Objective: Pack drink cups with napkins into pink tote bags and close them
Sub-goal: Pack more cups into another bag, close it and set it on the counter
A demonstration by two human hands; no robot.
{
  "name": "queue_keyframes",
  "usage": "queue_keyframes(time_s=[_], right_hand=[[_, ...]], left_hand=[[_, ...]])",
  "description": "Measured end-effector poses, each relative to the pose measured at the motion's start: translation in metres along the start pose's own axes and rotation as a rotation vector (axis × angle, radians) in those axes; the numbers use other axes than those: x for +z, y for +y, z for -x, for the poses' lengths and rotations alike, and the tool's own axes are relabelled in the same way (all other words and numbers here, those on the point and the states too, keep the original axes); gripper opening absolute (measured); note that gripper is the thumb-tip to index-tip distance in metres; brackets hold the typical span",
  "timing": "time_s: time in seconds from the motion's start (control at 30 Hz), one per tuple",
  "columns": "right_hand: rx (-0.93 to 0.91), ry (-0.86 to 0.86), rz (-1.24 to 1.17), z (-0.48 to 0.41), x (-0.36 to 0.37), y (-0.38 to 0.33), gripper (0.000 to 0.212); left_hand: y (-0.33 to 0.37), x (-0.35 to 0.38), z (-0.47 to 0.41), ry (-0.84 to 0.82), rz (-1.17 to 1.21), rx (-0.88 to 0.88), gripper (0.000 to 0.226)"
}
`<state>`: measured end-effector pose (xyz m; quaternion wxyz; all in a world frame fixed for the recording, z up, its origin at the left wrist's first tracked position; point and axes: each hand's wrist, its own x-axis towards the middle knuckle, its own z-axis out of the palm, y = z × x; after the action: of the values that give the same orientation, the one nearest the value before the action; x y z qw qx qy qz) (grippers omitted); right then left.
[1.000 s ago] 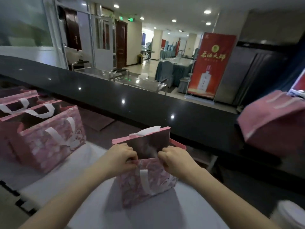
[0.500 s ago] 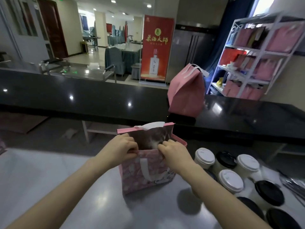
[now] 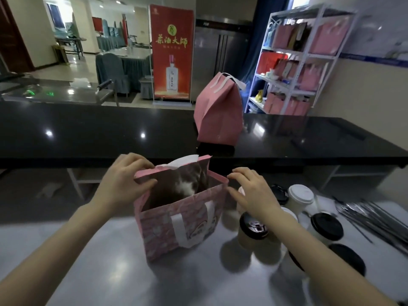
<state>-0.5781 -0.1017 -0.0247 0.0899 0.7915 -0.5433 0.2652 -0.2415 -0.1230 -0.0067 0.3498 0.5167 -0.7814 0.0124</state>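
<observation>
Grey tabletop (image 3: 99, 250) carries the pink bag (image 3: 176, 221), upright between the two hands with its mouth open. Its inside is hard to read: a pale blurred patch shows against the dark lining, and whether that is a cup or a napkin cannot be told. The left hand (image 3: 123, 180) is motion-blurred; its fingers (image 3: 136, 160) curl over the bag's left top corner, thumb on the near side, pinching the rim. The right hand (image 3: 251, 195) has its fingers (image 3: 240, 173) spread and straight just beside the right rim; contact cannot be made out. Half a second ago both hands pinched the near rim close together; now they are apart, the right has let go and the mouth gapes wider. Lidded cups (image 3: 301, 195) stand below and beyond the right fingers, several hidden by the forearm and one cut by the frame's edge. Dark sticks (image 3: 375, 217) lie further right. Beyond the fingers runs a black counter (image 3: 88, 133) bearing a second bag (image 3: 218, 115), with a red banner (image 3: 171, 56) and a white shelf (image 3: 309, 62) behind.
</observation>
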Motion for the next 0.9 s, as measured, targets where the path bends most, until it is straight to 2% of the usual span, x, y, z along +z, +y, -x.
queue_keyframes(time_s=[0.07,0.13,0.2,0.23,0.3,0.43,0.57,0.73,0.9], right_hand=[[0.126,-0.060,0.039,0.012,0.000,0.018,0.031],[0.222,-0.316,0.134,0.024,0.006,0.032,0.042],[0.251,-0.634,0.232,0.036,0.015,0.039,0.060],[0.251,-0.734,0.248,0.042,0.020,0.041,0.066],[0.256,-0.817,0.245,0.051,0.028,0.042,0.075],[0.235,-0.821,0.229,0.054,0.029,0.043,0.081],[0.213,-0.785,0.168,0.051,0.016,0.036,0.080],[0.184,-0.605,0.108,0.027,-0.046,0.025,0.079],[0.060,-0.378,0.043,-0.019,-0.118,-0.006,0.079]], left_hand=[[-0.002,0.004,0.000,-0.130,0.030,-0.061,0.063],[-0.002,0.009,0.004,-0.267,0.003,-0.066,0.081],[0.000,0.015,0.008,-0.361,-0.097,-0.036,0.087],[0.000,0.016,0.010,-0.398,-0.143,-0.021,0.088],[0.002,0.017,0.012,-0.461,-0.206,-0.008,0.094],[0.008,0.021,0.019,-0.530,-0.333,0.032,0.101],[0.012,0.022,0.022,-0.530,-0.316,0.040,0.108],[0.013,0.025,0.025,-0.511,-0.306,0.032,0.111],[0.022,0.031,0.026,-0.494,-0.325,0.036,0.109]])
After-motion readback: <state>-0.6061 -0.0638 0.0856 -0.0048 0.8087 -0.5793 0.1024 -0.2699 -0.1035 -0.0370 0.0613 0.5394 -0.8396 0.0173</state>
